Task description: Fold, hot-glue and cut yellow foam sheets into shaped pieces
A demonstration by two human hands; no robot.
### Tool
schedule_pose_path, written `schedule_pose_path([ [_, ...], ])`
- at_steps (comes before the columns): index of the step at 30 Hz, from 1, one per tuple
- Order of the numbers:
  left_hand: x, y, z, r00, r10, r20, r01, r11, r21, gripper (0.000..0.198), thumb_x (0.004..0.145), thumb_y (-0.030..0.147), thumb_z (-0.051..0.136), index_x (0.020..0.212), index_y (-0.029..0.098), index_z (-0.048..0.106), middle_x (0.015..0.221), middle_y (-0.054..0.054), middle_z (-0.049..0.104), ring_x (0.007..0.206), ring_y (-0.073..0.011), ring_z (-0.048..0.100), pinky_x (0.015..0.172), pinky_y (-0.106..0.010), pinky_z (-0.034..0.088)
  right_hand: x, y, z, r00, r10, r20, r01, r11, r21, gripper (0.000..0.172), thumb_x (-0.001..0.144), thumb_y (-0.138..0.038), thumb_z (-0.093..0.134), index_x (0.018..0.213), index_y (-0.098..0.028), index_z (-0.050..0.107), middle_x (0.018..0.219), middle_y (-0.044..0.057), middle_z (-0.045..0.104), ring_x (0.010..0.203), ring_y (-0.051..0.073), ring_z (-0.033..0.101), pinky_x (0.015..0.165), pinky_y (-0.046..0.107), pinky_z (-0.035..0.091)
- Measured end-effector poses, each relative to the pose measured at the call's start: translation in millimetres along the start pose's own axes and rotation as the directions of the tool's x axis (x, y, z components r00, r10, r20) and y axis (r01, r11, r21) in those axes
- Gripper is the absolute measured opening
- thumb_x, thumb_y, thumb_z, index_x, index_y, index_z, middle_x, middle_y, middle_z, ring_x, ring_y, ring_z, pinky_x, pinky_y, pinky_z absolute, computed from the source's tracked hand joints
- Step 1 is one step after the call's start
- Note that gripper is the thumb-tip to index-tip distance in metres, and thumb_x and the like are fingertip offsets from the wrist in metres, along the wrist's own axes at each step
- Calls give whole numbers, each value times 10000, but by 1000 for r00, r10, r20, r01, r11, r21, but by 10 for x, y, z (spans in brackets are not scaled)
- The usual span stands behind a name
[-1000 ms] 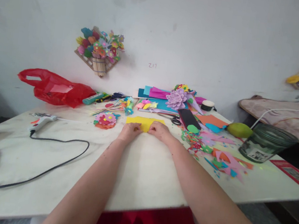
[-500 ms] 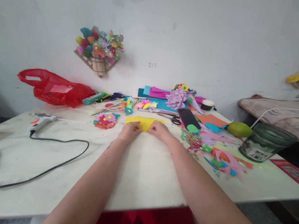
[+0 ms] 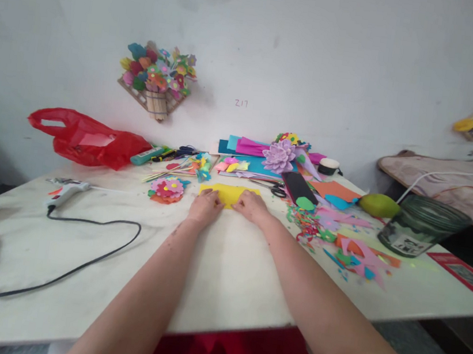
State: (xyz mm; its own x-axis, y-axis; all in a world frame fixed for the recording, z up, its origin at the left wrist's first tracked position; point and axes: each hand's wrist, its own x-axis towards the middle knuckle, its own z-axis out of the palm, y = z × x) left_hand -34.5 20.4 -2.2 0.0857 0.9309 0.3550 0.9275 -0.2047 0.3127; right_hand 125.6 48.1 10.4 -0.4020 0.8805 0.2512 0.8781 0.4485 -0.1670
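A yellow sheet [image 3: 229, 196] is lying on the white table [image 3: 227, 274], staying in the same spot as half a second ago, while both hands are shifting slightly. The left hand [image 3: 205, 208] is reaching a touch farther over the sheet, and the right hand [image 3: 252, 207] is sitting a little nearer to it.

The sheet is stretching between and beyond the fingertips, its bright middle showing in the gap. The right hand is curling nearly closed, thumb and fingers pinching the near edge; the left is half curling over the near left part, though whether it is gripping or only pressing I cannot tell from here.

Layered foam flowers [image 3: 168, 189] are resting left of the sheet, and scissors [image 3: 278, 190] are lying beyond its right end. Farther right, a green jar [image 3: 424, 225] is bearing a label too blurred to read, and a red card [image 3: 467, 276] is showing a QR-like square. On the wall [image 3: 343, 57], handwriting is reading "217".
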Motion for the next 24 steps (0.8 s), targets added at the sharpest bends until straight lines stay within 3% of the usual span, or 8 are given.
schedule_pose_path([
  [12,-19,35,-1,997,-64,-49,68,994,81,142,731,305,510,677,196,584,1238,-60,511,1232,-248,308,984,-424,254,14,-64,-13,993,115,0,-115,993,-28,316,726,-471,554,693,-185,682,937,100,617,871,221,553,715,287,394],
  [20,-38,57,11,988,-73,-133,97,979,182,174,708,353,523,658,201,594,1212,-66,535,1261,-266,252,1034,-509,37,11,-77,-26,993,121,5,-120,992,-35,316,731,-466,552,707,-182,687,952,107,622,882,220,554,718,282,400],
  [24,-33,54,30,986,-78,-144,107,972,211,187,705,374,520,653,212,598,1243,-54,508,1279,-268,214,1033,-526,-7,7,-80,-20,992,125,5,-125,991,-37,317,736,-474,543,706,-193,686,949,107,623,890,229,560,725,296,402],
])
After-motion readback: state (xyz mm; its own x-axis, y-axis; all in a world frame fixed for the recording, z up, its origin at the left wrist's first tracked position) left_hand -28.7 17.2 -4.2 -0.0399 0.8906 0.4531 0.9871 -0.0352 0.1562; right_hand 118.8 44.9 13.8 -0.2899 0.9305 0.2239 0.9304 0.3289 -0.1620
